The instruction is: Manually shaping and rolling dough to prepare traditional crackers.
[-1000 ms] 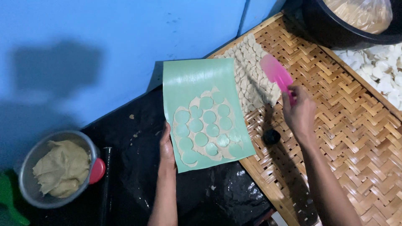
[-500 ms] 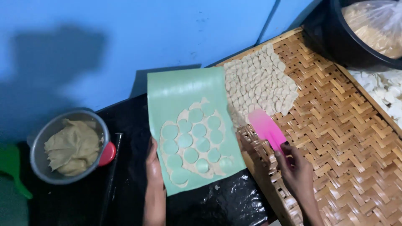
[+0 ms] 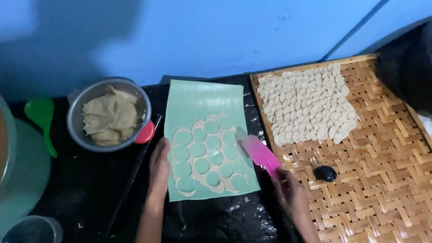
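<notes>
A flat green rectangular mat (image 3: 204,101) carrying thin dough cut with round holes lies between the hands; a pink plastic scraper (image 3: 262,156) tilts over its right edge.

blue wall (image 3: 234,36), shadowed, black worktop (image 3: 90,180)

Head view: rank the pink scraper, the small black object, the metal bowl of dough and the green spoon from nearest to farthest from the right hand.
From the right hand:
1. Pink scraper, held in its fingers, over the green mat's right edge.
2. Small black object, just to the right on the woven tray.
3. Metal bowl of dough, far left, beyond the mat.
4. Green spoon, farthest left.
</notes>
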